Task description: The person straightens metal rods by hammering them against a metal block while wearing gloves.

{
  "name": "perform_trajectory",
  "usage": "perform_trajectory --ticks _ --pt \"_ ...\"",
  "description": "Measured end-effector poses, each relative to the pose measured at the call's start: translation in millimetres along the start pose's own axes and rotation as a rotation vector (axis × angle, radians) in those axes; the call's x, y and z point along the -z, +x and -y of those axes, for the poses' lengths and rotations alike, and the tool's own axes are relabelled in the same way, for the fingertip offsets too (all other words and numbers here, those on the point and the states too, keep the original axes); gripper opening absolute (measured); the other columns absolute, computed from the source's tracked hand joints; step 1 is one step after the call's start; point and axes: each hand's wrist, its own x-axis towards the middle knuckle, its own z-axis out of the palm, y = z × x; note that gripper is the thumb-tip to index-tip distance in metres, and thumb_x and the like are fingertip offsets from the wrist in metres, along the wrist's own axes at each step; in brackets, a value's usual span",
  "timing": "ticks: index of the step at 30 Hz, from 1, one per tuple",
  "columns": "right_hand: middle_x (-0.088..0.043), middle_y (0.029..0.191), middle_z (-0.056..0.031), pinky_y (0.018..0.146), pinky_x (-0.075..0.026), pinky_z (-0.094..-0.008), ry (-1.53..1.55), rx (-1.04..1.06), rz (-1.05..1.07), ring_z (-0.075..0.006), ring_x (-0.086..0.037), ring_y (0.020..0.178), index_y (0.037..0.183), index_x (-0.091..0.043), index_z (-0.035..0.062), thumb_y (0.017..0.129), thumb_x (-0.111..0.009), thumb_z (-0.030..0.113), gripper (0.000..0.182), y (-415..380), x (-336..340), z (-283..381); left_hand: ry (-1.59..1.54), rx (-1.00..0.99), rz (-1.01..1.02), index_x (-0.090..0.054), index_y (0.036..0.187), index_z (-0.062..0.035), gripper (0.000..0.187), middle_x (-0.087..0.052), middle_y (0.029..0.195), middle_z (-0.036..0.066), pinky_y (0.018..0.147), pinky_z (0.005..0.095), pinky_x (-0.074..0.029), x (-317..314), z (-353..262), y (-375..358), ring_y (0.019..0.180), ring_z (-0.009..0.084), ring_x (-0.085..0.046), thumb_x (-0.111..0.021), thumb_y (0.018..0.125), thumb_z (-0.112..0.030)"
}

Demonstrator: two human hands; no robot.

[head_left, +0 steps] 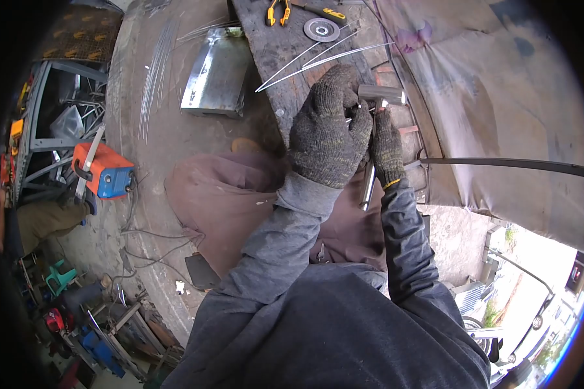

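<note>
My left hand (328, 126), in a dark knitted glove, is closed with its fingers curled over the plank's edge area; what it grips is mostly hidden, with a bit of shiny metal showing by the fingers. Beside it my right hand (388, 149), also gloved, is wrapped round a hammer. The hammer's steel head (383, 95) lies crosswise just beyond my right fingers. Its shiny tubular handle (368, 188) slants down between my forearms. Thin metal rods (318, 63) rest on the dark wooden plank (272, 39) ahead of my left hand.
On the plank lie yellow-handled pliers (278, 13), a grinding disc (321, 30) and another yellow-black tool (324, 11). A bent sheet-metal piece (215, 71) and loose wires (156, 78) are on the floor. An orange-blue machine (104, 170) stands left, near another person's leg (55, 220).
</note>
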Motion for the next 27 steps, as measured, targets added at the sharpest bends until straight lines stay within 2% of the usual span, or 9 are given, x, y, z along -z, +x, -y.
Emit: perform_trajectory --ticks 3,12,14,18,20,21,23,27 --pt "-0.058 0.061 -0.0032 0.042 -0.041 -0.0299 0.007 -0.071 -0.028 -0.0129 -0.053 0.046 0.089 -0.063 0.0080 0.106 -0.044 0.055 0.053 0.6 -0.8 2.2 0.056 -0.077 -0.035 -0.054 0.133 -0.0043 0.051 -0.068 0.104 0.014 0.078 0.0400 -0.058 -0.1 1.7 0.2 0.086 0.0278 -0.070 -0.071 0.084 -0.005" --pt "-0.058 0.062 -0.0033 0.043 -0.041 -0.0295 -0.085 0.069 -0.017 -0.0126 -0.054 0.048 0.088 -0.063 0.0081 0.106 -0.043 0.056 0.054 3.4 2.5 -8.6 0.057 -0.107 -0.076 -0.053 0.136 -0.0045 0.054 -0.068 0.101 0.014 0.078 0.0405 -0.057 -1.5 3.4 0.6 0.087 0.0288 -0.069 -0.070 0.084 -0.005" --pt "-0.057 0.062 -0.0034 0.043 -0.041 -0.0292 0.026 -0.051 -0.009 -0.0128 -0.054 0.048 0.089 -0.063 0.0084 0.107 -0.043 0.054 0.053 4.2 1.5 -7.1 0.047 -0.050 -0.028 -0.052 0.138 -0.0044 0.056 -0.067 0.099 0.014 0.078 0.0404 -0.057 0.2 2.7 -0.8 0.086 0.0291 -0.069 -0.070 0.085 -0.005" --pt "-0.056 0.061 -0.0036 0.042 -0.040 -0.0294 0.090 -0.142 -0.007 -0.0134 -0.052 0.046 0.089 -0.061 0.0088 0.107 -0.043 0.053 0.051 1.2 0.0 1.2 0.046 -0.042 -0.026 -0.051 0.139 -0.0040 0.057 -0.067 0.099 0.014 0.078 0.0405 -0.057 1.2 2.7 -0.4 0.085 0.0294 -0.068 -0.071 0.085 -0.007" --pt "-0.055 0.059 -0.0037 0.040 -0.039 -0.0299 -0.026 0.086 -0.003 -0.0139 -0.050 0.043 0.088 -0.060 0.0094 0.106 -0.043 0.053 0.050 3.8 2.1 -11.6 -0.044 0.036 0.003 -0.050 0.140 -0.0033 0.059 -0.067 0.098 0.014 0.078 0.0406 -0.057 0.1 2.9 -1.0 0.085 0.0296 -0.068 -0.073 0.085 -0.008" --pt "-0.055 0.059 -0.0037 0.040 -0.039 -0.0299 -0.026 0.087 -0.003 -0.0139 -0.050 0.043 0.088 -0.060 0.0094 0.106 -0.043 0.053 0.050 3.5 1.5 -9.5 -0.044 0.035 0.002 -0.050 0.140 -0.0033 0.059 -0.067 0.098 0.014 0.078 0.0406 -0.057 0.4 2.4 -0.4 0.085 0.0296 -0.068 -0.073 0.085 -0.008" --pt "-0.054 0.058 -0.0038 0.038 -0.039 -0.0305 0.104 -0.049 0.007 -0.0149 -0.049 0.041 0.088 -0.059 0.0099 0.106 -0.044 0.053 0.049 2.1 0.5 -5.5 -0.012 0.009 0.001 -0.050 0.140 -0.0029 0.061 -0.067 0.100 0.015 0.080 0.0415 -0.056 1.4 1.5 0.9 0.088 0.0303 -0.069 -0.075 0.085 -0.010" --pt "-0.054 0.057 -0.0037 0.037 -0.038 -0.0309 0.111 -0.065 0.018 -0.0153 -0.048 0.039 0.087 -0.059 0.0100 0.106 -0.045 0.054 0.050 0.3 0.5 0.7 0.081 -0.064 -0.033 -0.049 0.141 -0.0033 0.062 -0.067 0.105 0.016 0.081 0.0427 -0.056 1.3 4.7 2.3 0.090 0.0314 -0.068 -0.075 0.085 -0.013"
